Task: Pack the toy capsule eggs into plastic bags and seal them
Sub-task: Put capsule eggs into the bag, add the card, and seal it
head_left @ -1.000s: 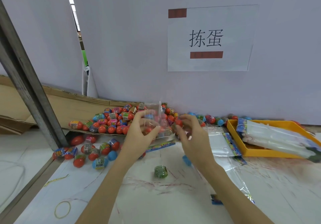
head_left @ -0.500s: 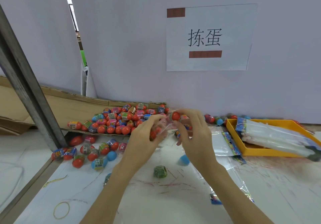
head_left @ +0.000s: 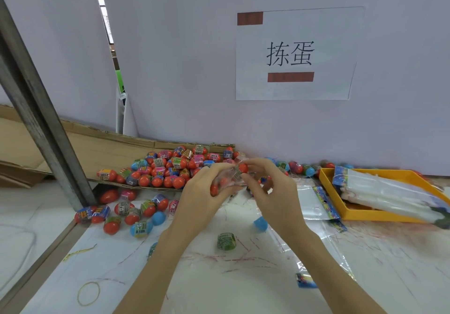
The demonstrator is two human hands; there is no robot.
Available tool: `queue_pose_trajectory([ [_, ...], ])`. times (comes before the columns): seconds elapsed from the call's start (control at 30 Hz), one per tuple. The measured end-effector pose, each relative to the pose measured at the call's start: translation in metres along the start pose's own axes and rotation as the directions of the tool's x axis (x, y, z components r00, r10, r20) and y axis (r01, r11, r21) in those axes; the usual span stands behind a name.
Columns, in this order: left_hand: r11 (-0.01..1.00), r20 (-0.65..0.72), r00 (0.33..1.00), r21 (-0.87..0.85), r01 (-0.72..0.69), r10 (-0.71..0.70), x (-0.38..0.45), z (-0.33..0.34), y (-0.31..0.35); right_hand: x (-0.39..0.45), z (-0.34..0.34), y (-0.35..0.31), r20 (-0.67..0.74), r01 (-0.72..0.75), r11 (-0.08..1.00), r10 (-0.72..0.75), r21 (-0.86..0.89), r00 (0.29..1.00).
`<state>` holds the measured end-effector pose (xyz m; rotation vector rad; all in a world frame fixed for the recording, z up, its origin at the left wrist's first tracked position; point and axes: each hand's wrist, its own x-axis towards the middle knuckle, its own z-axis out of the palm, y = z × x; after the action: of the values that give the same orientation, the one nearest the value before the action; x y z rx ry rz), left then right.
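Head view: both hands are raised together over the table (head_left: pixel 243 289), just in front of the egg pile. Left hand (head_left: pixel 202 199) has its fingers curled round a clear plastic bag (head_left: pixel 230 179) with red capsule eggs inside; one red egg (head_left: pixel 214 189) shows through the film by the left fingers. Right hand (head_left: pixel 272 192) pinches the bag's other side, thumb and fingers bent, with another red egg (head_left: pixel 242 167) at the top between the two hands. Bag is crumpled; can't tell if its mouth is closed.

Main pile of eggs (head_left: pixel 170 167) sits on a cardboard sheet (head_left: pixel 97 148) against the back wall, mostly red with printed wrap bands. A looser group of eggs (head_left: pixel 126 212) lies on the table left of the left forearm. A green wrap band (head_left: pixel 226 240) stands alone between the forearms, and a blue egg half (head_left: pixel 260 223) shows just beside the right wrist.

Flat empty bags (head_left: pixel 314 204) lie right of the right hand. Orange tray (head_left: pixel 365 215) at far right holds a stack of bags (head_left: pixel 389 192). Rubber band (head_left: pixel 89 293) lies near the bottom left. Paper sign (head_left: pixel 297 53) on the wall.
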<state>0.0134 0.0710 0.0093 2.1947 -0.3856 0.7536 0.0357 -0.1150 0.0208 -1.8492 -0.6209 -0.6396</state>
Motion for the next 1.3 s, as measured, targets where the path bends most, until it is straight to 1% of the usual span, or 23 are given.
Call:
queue_pose_trajectory([
  [0.07, 1.0, -0.023, 1.0, 0.002, -0.015, 0.015, 0.0, 0.0, 0.001, 0.001, 0.0, -0.002, 0.03, -0.055, 0.998, 0.053, 0.044, 0.998],
  [0.3, 0.999, -0.015, 1.0, -0.033, -0.013, 0.013, 0.0, -0.002, 0.006, 0.001, -0.002, -0.001, 0.135, -0.082, 0.996, 0.078, 0.025, 0.988],
  [0.4, 0.999, -0.032, 0.999, -0.029, -0.037, 0.036, 0.0, -0.001, 0.007, -0.002, 0.002, 0.001, 0.194, -0.052, 0.999, 0.053, -0.009, 0.98],
  [0.5, 0.998, -0.005, 0.999, -0.05, -0.036, 0.036, 0.001, -0.002, 0.007, -0.006, 0.004, 0.002, 0.263, -0.026, 1.0, 0.029, -0.018, 0.964],
  [0.63, 0.996, 0.015, 1.0, -0.092, -0.004, 0.006, 0.002, -0.006, 0.006, -0.008, 0.007, -0.002, 0.238, 0.031, 0.998, -0.016, -0.061, 0.971],
  [0.77, 0.983, 0.07, 0.998, -0.185, 0.017, -0.004, 0.001, -0.006, 0.011, -0.011, 0.012, -0.008, 0.22, 0.065, 0.998, -0.062, -0.005, 0.974],
  [0.87, 0.978, 0.092, 0.996, -0.209, 0.018, 0.002, 0.0, -0.004, 0.009, -0.011, 0.014, -0.007, 0.251, 0.049, 0.999, -0.047, 0.0, 0.967],
  [0.97, 0.982, 0.132, 0.991, -0.185, 0.023, 0.002, 0.0, -0.001, 0.007, -0.012, 0.013, -0.006, 0.22, 0.005, 1.0, -0.004, -0.004, 0.976],
  [1.03, 0.974, 0.198, 0.979, -0.205, 0.092, -0.051, 0.0, -0.002, 0.007, -0.01, 0.011, -0.006, 0.195, -0.047, 0.999, 0.049, -0.015, 0.98],
  [1.1, 0.943, 0.266, 0.954, -0.262, 0.206, -0.135, 0.001, -0.005, 0.006, -0.007, 0.008, -0.003, 0.158, -0.073, 0.997, 0.075, -0.018, 0.985],
  [1.17, 0.901, 0.279, 0.935, -0.312, 0.303, -0.218, 0.003, -0.01, 0.004, -0.004, 0.004, -0.001, 0.117, -0.105, 0.994, 0.103, 0.012, 0.988],
  [1.23, 0.847, 0.292, 0.917, -0.379, 0.373, -0.272, 0.005, -0.013, 0.003, -0.004, 0.001, 0.0, 0.093, -0.151, 0.987, 0.145, 0.059, 0.985],
  [1.3, 0.798, 0.307, 0.899, -0.429, 0.423, -0.311, 0.005, -0.015, 0.005, -0.004, 0.002, 0.0, 0.108, -0.234, 0.966, 0.223, 0.108, 0.969],
])
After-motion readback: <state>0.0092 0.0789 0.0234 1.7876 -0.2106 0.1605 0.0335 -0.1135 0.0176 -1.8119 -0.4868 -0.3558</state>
